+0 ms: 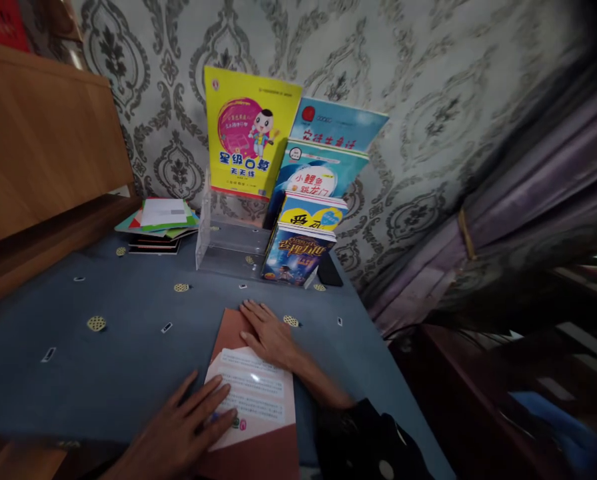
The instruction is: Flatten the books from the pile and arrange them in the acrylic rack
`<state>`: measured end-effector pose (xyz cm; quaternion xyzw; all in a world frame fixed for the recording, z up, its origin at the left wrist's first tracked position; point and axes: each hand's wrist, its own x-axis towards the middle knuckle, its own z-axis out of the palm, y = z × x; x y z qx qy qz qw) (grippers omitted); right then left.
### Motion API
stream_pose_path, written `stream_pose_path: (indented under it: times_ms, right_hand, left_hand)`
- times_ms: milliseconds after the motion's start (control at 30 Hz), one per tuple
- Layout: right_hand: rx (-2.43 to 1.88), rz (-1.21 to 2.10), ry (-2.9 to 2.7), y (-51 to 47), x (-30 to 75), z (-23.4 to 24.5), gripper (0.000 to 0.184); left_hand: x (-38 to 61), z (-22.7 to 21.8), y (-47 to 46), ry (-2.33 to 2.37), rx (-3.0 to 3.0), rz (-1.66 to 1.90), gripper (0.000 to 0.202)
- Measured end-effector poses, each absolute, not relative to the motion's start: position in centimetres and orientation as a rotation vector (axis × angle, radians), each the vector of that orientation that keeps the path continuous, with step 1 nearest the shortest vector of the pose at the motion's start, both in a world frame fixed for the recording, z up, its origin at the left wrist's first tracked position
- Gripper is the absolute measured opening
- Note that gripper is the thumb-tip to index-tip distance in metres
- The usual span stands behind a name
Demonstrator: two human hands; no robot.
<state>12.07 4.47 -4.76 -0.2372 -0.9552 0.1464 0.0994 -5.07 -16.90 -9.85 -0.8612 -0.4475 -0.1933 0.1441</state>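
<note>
A reddish-brown book (273, 445) with a pale panel of printed text lies on the blue cloth near the table's front edge. Across its lower left part rests my left hand (191, 417), fingers spread over the printed panel. My right hand (268, 337) lies flat along the upper right edge of the book, fingers stretched toward its top corner. Neither hand is wrapped round anything. Beyond them stands a clear acrylic book rack (223, 257), with a yellow workbook (251, 137) at its back left and a blue storybook (298, 257) at its front right.
More books (323, 173) stand in tiers on the rack's right side. A stack of thin books (161, 217) lies at the back left, by a wooden cabinet (48, 127). A dark flat object (330, 273) sits right of the rack. A purple curtain (458, 247) hangs past the table's right edge.
</note>
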Motion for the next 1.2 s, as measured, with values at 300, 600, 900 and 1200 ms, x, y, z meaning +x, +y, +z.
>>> stream_pose_path:
  times_ms: [300, 600, 900, 1200]
  right_hand:
    - [-0.676, 0.75, -2.59, 0.2, 16.9, -4.5, 0.046]
    - [-0.688, 1.166, -2.323, -5.2, 24.7, -2.0, 0.062]
    - [-0.951, 1.104, -1.902, -4.2, 23.3, -6.3, 0.048]
    - [-1.053, 1.268, -1.424, -0.5, 17.5, -4.7, 0.055]
  left_hand:
    - [-5.9, -6.7, -18.5, -1.152, -2.614, -0.837, 0.045]
    - [-4.6, -1.9, -17.1, -1.707, -2.384, -1.799, 0.052]
    - [-1.9, -1.1, -11.2, -1.948, -1.995, -2.349, 0.043]
    - [-1.9, -1.4, -4.4, -2.133, -1.417, -3.03, 0.063]
